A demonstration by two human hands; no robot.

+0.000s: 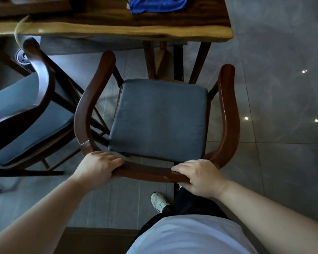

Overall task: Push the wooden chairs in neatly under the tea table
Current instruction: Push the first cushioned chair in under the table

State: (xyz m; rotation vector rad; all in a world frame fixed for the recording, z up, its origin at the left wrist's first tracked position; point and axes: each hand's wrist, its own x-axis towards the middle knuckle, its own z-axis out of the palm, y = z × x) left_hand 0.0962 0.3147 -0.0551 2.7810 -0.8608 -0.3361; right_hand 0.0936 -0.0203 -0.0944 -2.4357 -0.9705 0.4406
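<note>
both hands, left hand [99, 165] and right hand [200, 177], grasping the back rail of the wooden chair [158, 118], which sits just short of the desk [117, 33]; push crooked and its left arm could clip the neighbouring chair [31, 110]

Reddish-brown chair [229, 107], grey cushion [160, 118]
</note>
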